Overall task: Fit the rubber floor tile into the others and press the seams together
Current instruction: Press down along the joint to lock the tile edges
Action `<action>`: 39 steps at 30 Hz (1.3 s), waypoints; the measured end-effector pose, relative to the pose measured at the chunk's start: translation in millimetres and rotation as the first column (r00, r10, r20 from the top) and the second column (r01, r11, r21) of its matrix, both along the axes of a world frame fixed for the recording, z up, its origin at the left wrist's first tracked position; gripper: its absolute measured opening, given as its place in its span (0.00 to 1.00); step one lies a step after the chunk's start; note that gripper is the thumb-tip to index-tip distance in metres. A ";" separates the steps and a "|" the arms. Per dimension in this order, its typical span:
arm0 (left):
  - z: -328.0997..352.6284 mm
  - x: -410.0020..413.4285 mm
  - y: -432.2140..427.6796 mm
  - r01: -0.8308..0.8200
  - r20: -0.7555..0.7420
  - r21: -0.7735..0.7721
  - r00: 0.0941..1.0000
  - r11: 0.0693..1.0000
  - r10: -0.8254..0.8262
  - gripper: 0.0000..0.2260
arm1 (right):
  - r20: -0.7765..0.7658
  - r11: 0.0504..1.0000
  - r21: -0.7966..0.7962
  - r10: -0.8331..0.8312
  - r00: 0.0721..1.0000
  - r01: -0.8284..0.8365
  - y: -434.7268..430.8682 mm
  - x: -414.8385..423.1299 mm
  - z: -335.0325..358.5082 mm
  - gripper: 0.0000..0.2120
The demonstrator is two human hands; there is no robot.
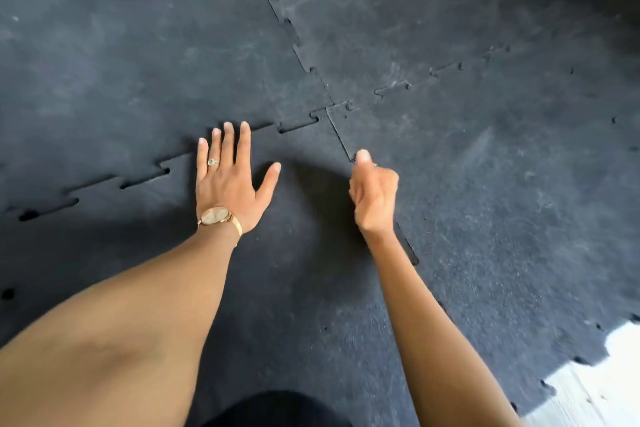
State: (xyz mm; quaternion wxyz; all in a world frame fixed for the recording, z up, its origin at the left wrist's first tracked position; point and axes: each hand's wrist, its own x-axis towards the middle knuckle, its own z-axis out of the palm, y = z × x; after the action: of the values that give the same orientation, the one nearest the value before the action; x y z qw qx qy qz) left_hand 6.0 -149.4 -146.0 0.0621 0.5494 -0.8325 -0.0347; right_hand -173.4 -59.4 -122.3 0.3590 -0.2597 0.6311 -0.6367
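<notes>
The rubber tile (294, 253) is laid on the floor directly under both arms, its tabbed edges meeting the neighbouring tiles (121, 62). The left hand (230, 180) is spread flat, released, fingertips touching the far seam (145, 177), where dark gaps are seen between tabs. The right hand (374, 198) is clenched, nothing grasped, its thumb pressed onto the right seam (341, 137), which runs away from the person. The open far seam lies nearer the left hand, so that hand is judged best placed for pressing.

Matt, grainy black rubber floor tile (294, 288); pale wood floor (595, 388); gold metal watch (216, 216).
</notes>
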 end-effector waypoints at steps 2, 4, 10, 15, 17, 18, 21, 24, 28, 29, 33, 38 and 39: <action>0.2 0.6 -0.5 0.005 -0.015 -0.005 1.000 1.000 -0.005 0.35 | -0.063 0.999 -0.015 0.050 0.997 -0.052 0.7 4.0 -13.1 0.30; 1.1 0.1 0.0 0.014 -0.020 -0.003 1.000 1.000 -0.014 0.35 | -0.059 0.998 -0.017 0.061 0.996 -0.062 -1.5 1.9 -11.4 0.30; 13.8 -5.5 8.9 0.019 0.096 -0.055 0.995 0.998 -0.013 0.30 | -0.099 0.995 0.016 0.104 0.990 -0.102 0.2 -0.1 -5.7 0.27; 13.7 -67.4 75.6 0.028 0.016 0.054 0.999 0.998 -0.029 0.27 | 0.123 0.997 -0.043 0.064 0.990 -0.059 7.2 -8.2 24.6 0.27; 4.2 -78.2 100.7 -0.005 -0.012 0.072 1.000 0.997 0.006 0.27 | 0.123 0.983 -0.171 0.093 0.988 -0.071 22.9 -16.0 32.8 0.28; -0.3 -79.1 105.1 -0.008 0.002 0.065 1.000 0.998 0.008 0.28 | 0.099 0.970 -0.223 0.123 0.987 -0.099 35.0 -18.2 30.5 0.28; -2.4 -79.3 101.3 -0.039 0.034 0.069 0.999 0.997 0.037 0.28 | 0.012 0.977 -0.135 0.166 0.986 -0.163 70.1 -6.2 7.3 0.28; 0.9 -82.1 102.1 -0.039 0.042 0.086 0.998 0.996 0.035 0.27 | -0.111 0.987 -0.030 0.156 0.981 -0.161 77.8 0.1 -15.1 0.29; 3.5 -78.6 103.4 -0.039 0.018 0.101 0.999 0.994 0.038 0.27 | 0.035 0.981 -0.061 0.186 0.982 -0.184 74.4 -6.3 -8.8 0.29; 3.7 -78.5 103.5 -0.040 0.006 0.103 0.999 0.994 0.040 0.27 | 0.086 0.979 -0.058 0.201 0.976 -0.196 74.0 -8.1 -7.7 0.29; 5.3 -79.2 104.4 -0.031 -0.005 0.089 0.999 0.996 0.032 0.26 | 0.289 0.957 0.015 0.272 0.918 -0.288 69.0 -26.0 15.6 0.30; 1.9 -79.6 101.6 -0.041 -0.001 0.109 0.999 0.993 0.041 0.27 | 0.118 0.926 -0.200 0.346 0.931 -0.319 55.4 -27.0 57.7 0.30; 1.2 -79.4 101.8 -0.037 -0.003 0.110 0.999 0.993 0.038 0.27 | 0.084 0.936 -0.209 0.306 0.948 -0.284 58.1 -21.4 55.4 0.30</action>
State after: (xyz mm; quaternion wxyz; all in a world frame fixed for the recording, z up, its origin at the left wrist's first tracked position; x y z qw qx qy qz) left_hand -73.4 -47.6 -144.8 0.0344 0.5674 -0.8188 -0.0805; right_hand -194.8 -1.3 -66.9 0.4595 -0.3481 0.4981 -0.6478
